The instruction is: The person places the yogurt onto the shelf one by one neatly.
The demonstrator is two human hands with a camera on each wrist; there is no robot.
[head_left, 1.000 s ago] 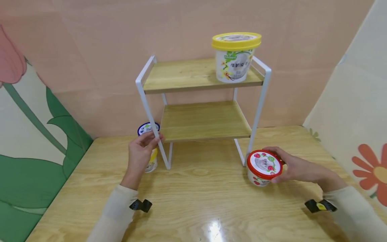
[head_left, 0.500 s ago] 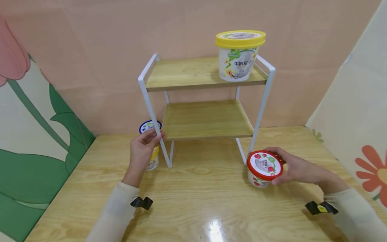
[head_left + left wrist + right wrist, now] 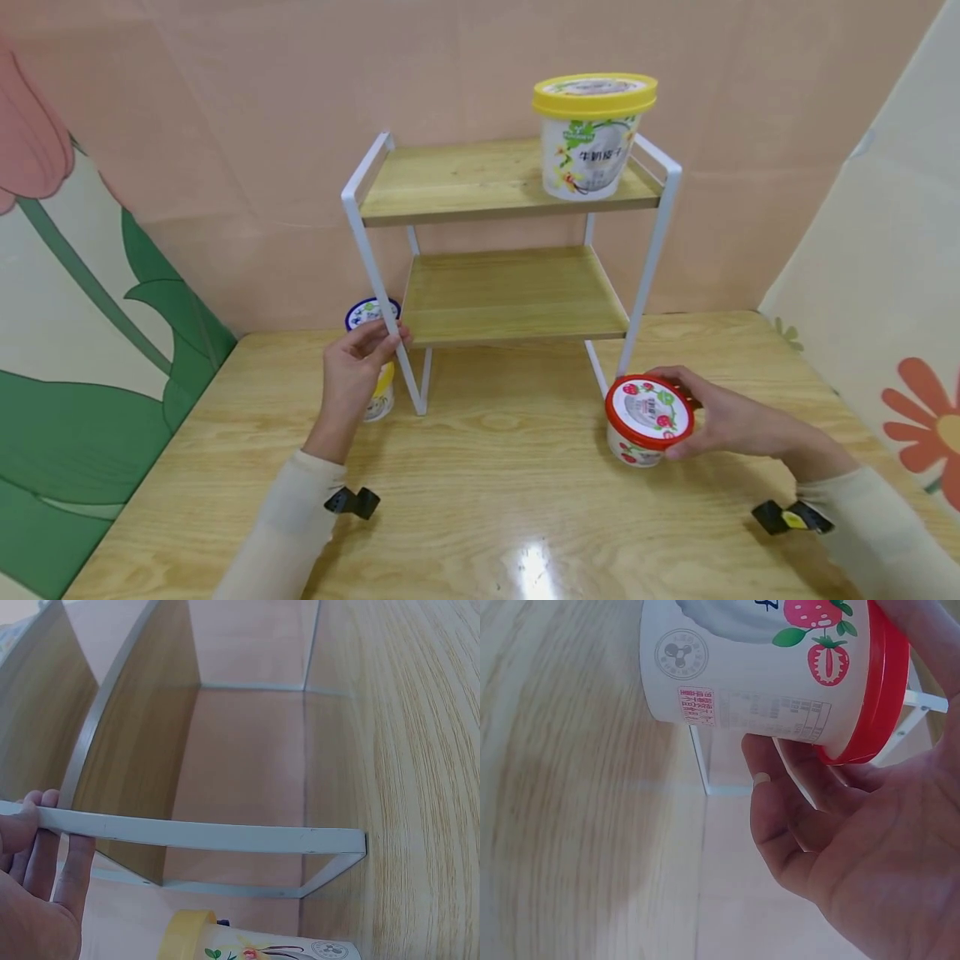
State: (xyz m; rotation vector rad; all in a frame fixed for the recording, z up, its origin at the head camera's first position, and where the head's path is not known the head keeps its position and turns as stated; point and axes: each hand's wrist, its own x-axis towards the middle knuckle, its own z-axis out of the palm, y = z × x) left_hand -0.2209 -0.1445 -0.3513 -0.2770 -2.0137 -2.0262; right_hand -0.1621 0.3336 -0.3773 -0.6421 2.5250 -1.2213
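Observation:
My left hand (image 3: pixel 351 371) pinches the front left leg (image 3: pixel 367 260) of a two-tier wooden shelf (image 3: pixel 513 296) with a white metal frame. In the left wrist view, thumb and fingers lie on opposite sides of the white bar (image 3: pixel 210 831). My right hand (image 3: pixel 731 421) holds a white tub (image 3: pixel 742 675) with a red lid and strawberry print by its side, thumb nearest me. It is close to the shelf's front right foot, low over the table. A larger yellow-lidded tub (image 3: pixel 588 154) stands upright on the right of the top tier.
Behind my left hand, a blue-lidded tub (image 3: pixel 366 312) and a yellow-lidded tub (image 3: pixel 379 400) show beside the shelf, partly covered by hand and leg. The wooden table (image 3: pixel 465 500) meets a pink backdrop (image 3: pixel 262 167) behind and a flower-printed panel (image 3: pixel 885 333) at right.
My right hand has shifted slightly left with the red-lidded tub. My left hand keeps its grip on the shelf leg. The head view moved slightly early on.

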